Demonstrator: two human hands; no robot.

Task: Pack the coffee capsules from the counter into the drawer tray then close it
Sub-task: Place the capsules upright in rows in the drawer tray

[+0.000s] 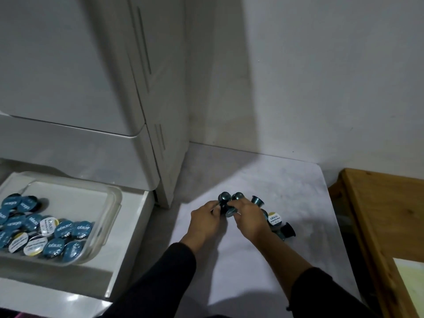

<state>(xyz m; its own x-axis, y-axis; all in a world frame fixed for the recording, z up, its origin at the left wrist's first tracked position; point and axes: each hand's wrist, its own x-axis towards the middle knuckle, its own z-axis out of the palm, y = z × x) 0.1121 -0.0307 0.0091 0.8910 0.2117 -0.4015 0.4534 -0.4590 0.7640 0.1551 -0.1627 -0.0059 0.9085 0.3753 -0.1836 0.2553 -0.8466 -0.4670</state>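
At frame centre, the left hand [206, 218] and right hand [249, 218] close their fingers around a cluster of blue capsules [227, 203] on the counter [263, 260]. At lower left, the open drawer [128, 237] holds a clear tray [112, 203] partly filled with capsules.

2 arms enter from the bottom edge, each covered by a long dark sleeve of soft, matte fabric, near black in this dim light. The left dark sleeve [165, 274] ends at the wrist with a plain, slightly rounded cuff edge, no visible buttons or print. The right dark sleeve [321, 292] stops a little short of the wrist, its cuff loosely bunched. A thin dark loose thread or cord end [288, 308] sticks out at that sleeve's lower edge. The bare left hand [205, 220] and bare right hand [249, 220] wear no gloves; rings or watches cannot be made out.
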